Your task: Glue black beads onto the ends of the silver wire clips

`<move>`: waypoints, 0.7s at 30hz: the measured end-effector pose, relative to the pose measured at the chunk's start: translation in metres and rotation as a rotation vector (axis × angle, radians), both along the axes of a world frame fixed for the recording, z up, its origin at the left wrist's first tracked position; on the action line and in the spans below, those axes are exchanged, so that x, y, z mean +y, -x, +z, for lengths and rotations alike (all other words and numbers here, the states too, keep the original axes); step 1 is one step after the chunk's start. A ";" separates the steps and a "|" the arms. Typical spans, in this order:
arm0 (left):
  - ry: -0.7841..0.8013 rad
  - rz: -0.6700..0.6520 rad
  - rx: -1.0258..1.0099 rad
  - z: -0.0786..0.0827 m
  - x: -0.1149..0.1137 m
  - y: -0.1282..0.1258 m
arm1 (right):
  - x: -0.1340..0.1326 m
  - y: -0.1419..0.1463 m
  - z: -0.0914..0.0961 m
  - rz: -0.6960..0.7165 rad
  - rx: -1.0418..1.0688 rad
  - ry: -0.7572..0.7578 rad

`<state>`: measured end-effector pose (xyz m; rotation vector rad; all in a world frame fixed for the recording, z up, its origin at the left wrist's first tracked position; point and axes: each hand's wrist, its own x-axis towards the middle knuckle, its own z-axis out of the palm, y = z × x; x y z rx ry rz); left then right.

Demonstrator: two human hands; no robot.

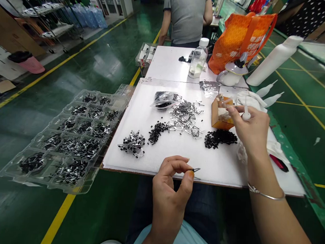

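Observation:
My left hand [173, 186] is closed in a pinch near the table's front edge, on a small bent metal wire clip [196, 169] with a black end. My right hand [251, 128] is closed around a small white dropper-like applicator [246, 115] with a round bulb. Its lower end is at the orange-yellow box [221, 118], where clear glass-like pieces make the tip hard to see. Below that box lies a pile of small black caps [220, 139]. Loose wire clips [185, 117] spread over the middle of the white tabletop, beside more black caps [157, 132].
A pile of capped clips [133, 144] lies at the left. Beyond the table edge stands a compartment tray [68, 140] of clips. Toward the back are a plastic bag [164, 100], clear bottle [198, 59], white bottle [273, 62], orange bag [240, 43] and another person [186, 19].

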<state>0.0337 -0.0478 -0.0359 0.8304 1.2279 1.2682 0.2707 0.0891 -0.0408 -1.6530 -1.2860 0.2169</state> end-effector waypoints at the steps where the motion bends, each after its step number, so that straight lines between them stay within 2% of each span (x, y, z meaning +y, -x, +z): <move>1: 0.016 0.007 -0.024 0.000 0.000 0.000 | -0.002 0.001 0.002 -0.015 -0.026 -0.023; 4: 0.056 0.007 -0.105 0.000 0.002 0.001 | -0.019 0.012 0.009 -0.156 -0.051 -0.236; 6: 0.073 -0.012 -0.156 -0.001 0.004 0.001 | -0.040 0.027 0.016 -0.218 0.087 -0.448; 7: 0.080 -0.020 -0.179 -0.001 0.004 0.001 | -0.053 0.036 0.020 -0.187 0.226 -0.520; 8: 0.085 -0.022 -0.197 -0.001 0.005 0.000 | -0.066 0.044 0.024 -0.090 0.393 -0.527; 9: 0.089 -0.022 -0.211 -0.001 0.006 -0.001 | -0.080 0.053 0.027 0.047 0.533 -0.373; 10: 0.094 -0.024 -0.220 -0.001 0.006 -0.002 | -0.093 0.060 0.029 0.131 0.613 -0.286; 12: 0.101 -0.024 -0.225 -0.001 0.006 -0.004 | -0.114 0.069 0.030 0.206 0.686 -0.196; 15: 0.099 -0.021 -0.219 -0.001 0.005 -0.005 | -0.129 0.074 0.026 0.223 0.697 -0.184; 21: 0.094 -0.022 -0.207 -0.002 0.004 -0.005 | -0.131 0.075 0.021 0.222 0.651 -0.175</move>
